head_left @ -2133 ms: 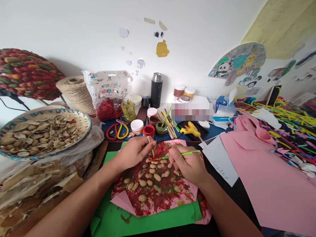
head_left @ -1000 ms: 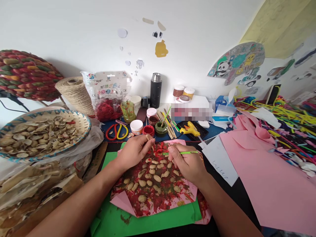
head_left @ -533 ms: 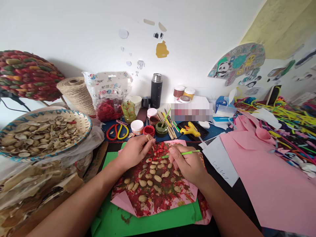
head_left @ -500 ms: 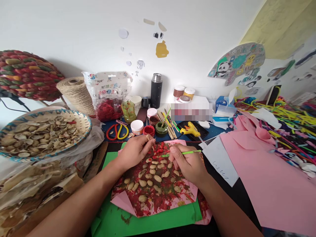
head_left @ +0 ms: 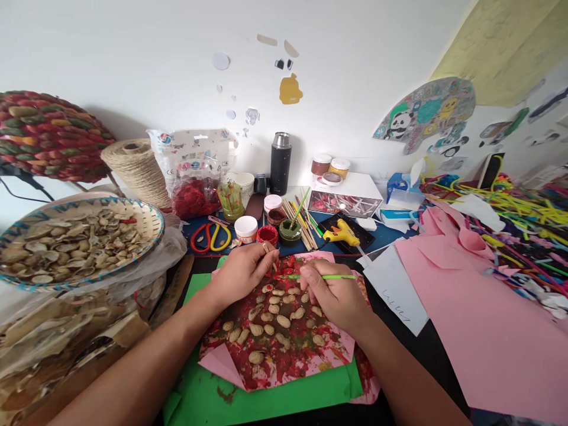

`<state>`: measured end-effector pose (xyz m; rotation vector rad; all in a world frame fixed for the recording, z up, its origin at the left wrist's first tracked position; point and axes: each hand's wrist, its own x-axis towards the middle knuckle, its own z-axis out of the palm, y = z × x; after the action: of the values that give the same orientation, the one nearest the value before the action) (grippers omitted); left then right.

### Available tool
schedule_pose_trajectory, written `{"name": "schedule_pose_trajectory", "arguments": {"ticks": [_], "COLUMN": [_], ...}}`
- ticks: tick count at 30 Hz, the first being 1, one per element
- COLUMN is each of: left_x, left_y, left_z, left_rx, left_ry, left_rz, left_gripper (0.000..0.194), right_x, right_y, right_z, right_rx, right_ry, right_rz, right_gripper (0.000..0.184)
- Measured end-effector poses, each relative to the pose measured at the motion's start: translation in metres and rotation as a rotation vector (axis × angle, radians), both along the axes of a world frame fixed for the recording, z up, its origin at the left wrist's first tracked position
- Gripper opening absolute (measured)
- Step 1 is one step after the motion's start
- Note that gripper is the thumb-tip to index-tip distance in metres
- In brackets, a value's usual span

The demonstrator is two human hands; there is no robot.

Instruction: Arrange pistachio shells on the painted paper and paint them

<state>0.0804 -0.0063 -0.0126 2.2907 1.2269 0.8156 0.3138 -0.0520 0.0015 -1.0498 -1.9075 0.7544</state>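
Observation:
My right hand is closed around a thin paintbrush with a bright green handle, its tip pointing left toward my other hand. My left hand is closed in a pinch above the far left part of the sheet; a small tan piece shows at its fingers, too hidden to name. Several unshelled peanuts lie between and below my hands on a pink sheet smeared with red and dark paint. One peanut near my left fingers bears a red spot. Open pots of red paint and green paint stand just beyond.
A green sheet lies beneath. Red-and-yellow scissors, a white jar and a yellow glue gun lie behind. Left is a basket of shells; right, pink paper. A black flask stands at the wall.
My right hand has shifted slightly left with the paintbrush, bringing its tip closer to my left fingers. The left hand and the peanuts have hardly moved.

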Motion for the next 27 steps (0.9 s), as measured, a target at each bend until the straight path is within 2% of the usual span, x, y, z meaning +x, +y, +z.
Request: {"name": "schedule_pose_trajectory", "arguments": {"ticks": [6, 16, 27], "left_x": [-0.0010, -0.0019, -0.0036], "left_y": [0.0007, -0.0006, -0.0012], "left_z": [-0.0024, -0.0006, 0.0027], "left_rx": [0.007, 0.019, 0.000], "left_ry": [-0.013, -0.026, -0.017], "left_rz": [-0.004, 0.015, 0.008], "left_gripper": [0.035, 0.035, 0.037], "right_x": [-0.0003, 0.0050, 0.0036], "right_y": [-0.0007, -0.0009, 0.0013], "right_z": [0.0020, 0.0048, 0.0003], "right_rx": [-0.004, -0.042, -0.003], "right_ry": [-0.018, -0.024, -0.043], "right_rz": [0.017, -0.111, -0.031], "right_gripper": [0.047, 0.052, 0.050]}}
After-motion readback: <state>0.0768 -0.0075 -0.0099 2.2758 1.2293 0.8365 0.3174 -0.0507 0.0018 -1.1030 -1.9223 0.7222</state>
